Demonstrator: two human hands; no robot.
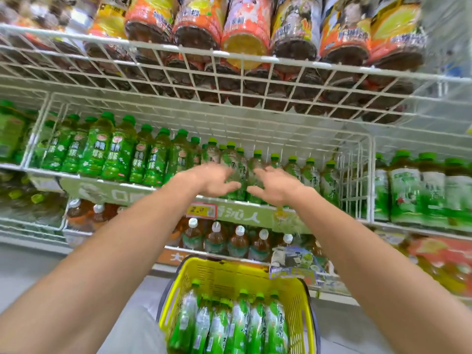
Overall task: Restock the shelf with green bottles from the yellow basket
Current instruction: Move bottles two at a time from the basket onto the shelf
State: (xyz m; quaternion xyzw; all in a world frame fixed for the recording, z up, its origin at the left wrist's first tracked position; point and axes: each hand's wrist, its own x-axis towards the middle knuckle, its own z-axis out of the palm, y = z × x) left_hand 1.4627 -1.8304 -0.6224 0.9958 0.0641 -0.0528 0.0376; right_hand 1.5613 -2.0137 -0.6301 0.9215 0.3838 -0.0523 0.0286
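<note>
Head view, both bare arms reach up from the lower corners toward the centre of the frame.

Left hand (213,180): raised in front of the middle wire shelf (355,175), fingers (231,186) spread and slightly curled, thumb pointing right. Blurred; it holds nothing that I can make out.

Right hand (277,185): just beside the left, a narrow gap between them, fingers (258,191) likewise spread and curled, nothing gripped. Both hands sit in front of the light-capped green bottles (310,175) standing upright on the shelf at centre; whether the fingertips touch those bottles I cannot tell (motion blur).

Yellow basket (219,274): bottom centre of the frame, between the forearms, on the floor below the shelving. Inside it, a row of green bottles in the basket (240,323) lies side by side, caps pointing toward the shelf.

Left of centre on the same shelf: a separate batch of darker-green-labelled bottles (120,149), upright, packed close. Far right: white-and-green labelled bottles (408,190) behind a wire divider.

Upper part of the frame: top wire shelf (178,70) seen from beneath, carrying orange-labelled bottles (245,31).

Below the middle shelf: a yellow price tag (200,210) on the green rail strip, and under it brown tea bottles (217,238) with white caps.
</note>
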